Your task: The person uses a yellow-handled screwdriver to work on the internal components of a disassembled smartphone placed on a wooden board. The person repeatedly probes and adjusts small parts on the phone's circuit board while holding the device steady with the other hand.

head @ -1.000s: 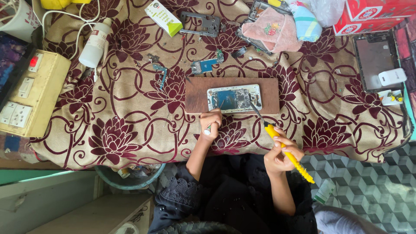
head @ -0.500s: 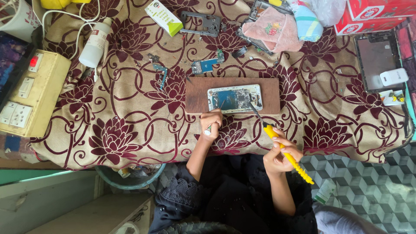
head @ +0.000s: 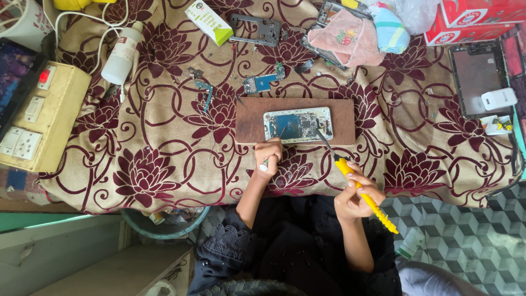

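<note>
An opened phone with its blue circuit board showing lies on a brown wooden board on a floral cloth. My right hand grips a yellow-handled screwdriver; its metal shaft reaches up to the phone's right end. My left hand rests just below the board, closed around a thin tool whose tip points toward the phone's lower left part.
Loose phone parts, a dark phone frame, a green-and-white box and a white bottle lie behind the board. A beige switchboard sits at left, a tablet with a white charger at right, and a bin under the table edge.
</note>
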